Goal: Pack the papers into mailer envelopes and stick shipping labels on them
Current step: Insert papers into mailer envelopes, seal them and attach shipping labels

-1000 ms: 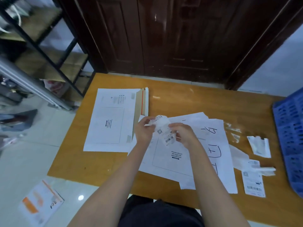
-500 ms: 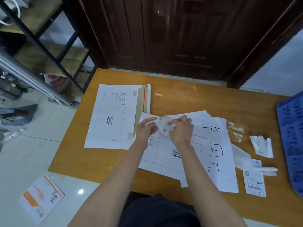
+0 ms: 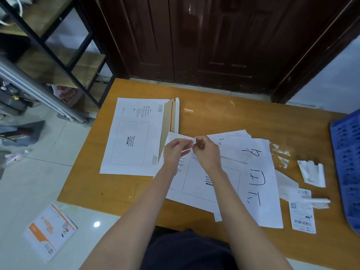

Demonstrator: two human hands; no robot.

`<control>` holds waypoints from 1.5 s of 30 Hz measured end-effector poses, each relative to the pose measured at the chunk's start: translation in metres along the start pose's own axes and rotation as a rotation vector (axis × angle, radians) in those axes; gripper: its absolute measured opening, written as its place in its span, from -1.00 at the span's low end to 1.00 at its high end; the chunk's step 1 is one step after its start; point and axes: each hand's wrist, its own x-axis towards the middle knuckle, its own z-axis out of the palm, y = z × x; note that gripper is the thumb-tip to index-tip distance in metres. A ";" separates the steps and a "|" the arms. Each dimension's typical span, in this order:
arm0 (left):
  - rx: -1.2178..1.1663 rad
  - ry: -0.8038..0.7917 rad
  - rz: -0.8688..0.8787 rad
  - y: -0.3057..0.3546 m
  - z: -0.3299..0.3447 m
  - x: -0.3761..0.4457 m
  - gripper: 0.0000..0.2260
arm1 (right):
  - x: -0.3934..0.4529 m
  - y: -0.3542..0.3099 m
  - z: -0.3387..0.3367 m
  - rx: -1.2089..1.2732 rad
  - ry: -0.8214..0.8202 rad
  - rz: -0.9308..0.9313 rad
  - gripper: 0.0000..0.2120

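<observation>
At the table's left end lies a stack of mailer envelopes (image 3: 134, 137), face up with the printed waybill box showing and a red strip along its right edge (the floor beyond holds an orange-and-white packet (image 3: 51, 231), off the table altogether). Just right of the stack, another mailer envelope (image 3: 202, 184) lies under both forearms, its waybill box bare. Over its upper edge the two hands meet: the left hand (image 3: 176, 151) and the right hand (image 3: 207, 152) each pinch a small white shipping label (image 3: 194, 142) between thumb and fingertips, almost touching. A second ago that label hung open between the hands with its barcode showing; half a second ago the right hand had closed over it; now only a sliver of it shows between the fingertips. I read this as picking at an edge to split the label from its backing, so the sticking step is probably close but not yet done.

Further right, loose papers (image 3: 259, 180) with large handwritten marks fan out, partly over the mailer, not yet packed. Beyond them sit torn scraps of backing (image 3: 280, 154), a crumpled white piece (image 3: 312, 173), and another printed label (image 3: 303, 217) near the front edge. A blue crate (image 3: 346, 164) stands at the far right, on the wooden table (image 3: 233, 114).
</observation>
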 end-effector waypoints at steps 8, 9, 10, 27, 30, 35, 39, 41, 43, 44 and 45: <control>0.116 -0.046 0.061 0.001 0.003 -0.003 -0.96 | 0.000 0.002 -0.001 0.063 0.014 0.007 -0.92; 0.127 -0.052 0.066 0.001 0.003 -0.003 -0.97 | 0.000 0.003 -0.002 0.090 0.017 0.023 -0.93; 0.137 -0.056 0.068 0.001 0.002 -0.002 -0.97 | 0.000 0.003 -0.003 0.129 0.020 0.048 -0.93; 0.206 -0.053 0.005 -0.001 0.001 0.002 -0.96 | 0.002 -0.001 -0.013 0.652 -0.119 0.362 -0.90; 0.199 -0.072 -0.010 -0.003 -0.001 0.004 -0.92 | 0.003 0.000 -0.013 0.634 -0.135 0.367 -0.91; 0.163 -0.108 -0.024 -0.008 -0.003 0.007 -0.87 | 0.002 0.000 -0.011 0.617 -0.151 0.338 -0.89; 0.146 -0.161 -0.049 -0.010 -0.004 0.009 -0.85 | 0.003 0.004 -0.011 0.573 -0.156 0.290 -0.86; 0.108 -0.195 -0.073 -0.011 -0.006 0.010 -0.81 | 0.002 0.005 -0.012 0.545 -0.164 0.273 -0.85; 0.051 -0.229 -0.094 -0.011 -0.008 0.009 -0.80 | 0.003 0.007 -0.012 0.526 -0.172 0.258 -0.84; 0.029 -0.244 -0.103 -0.011 -0.009 0.009 -0.81 | 0.004 0.007 -0.013 0.522 -0.175 0.256 -0.84; 0.009 -0.258 -0.111 -0.011 -0.010 0.009 -0.81 | 0.004 0.008 -0.013 0.523 -0.179 0.259 -0.83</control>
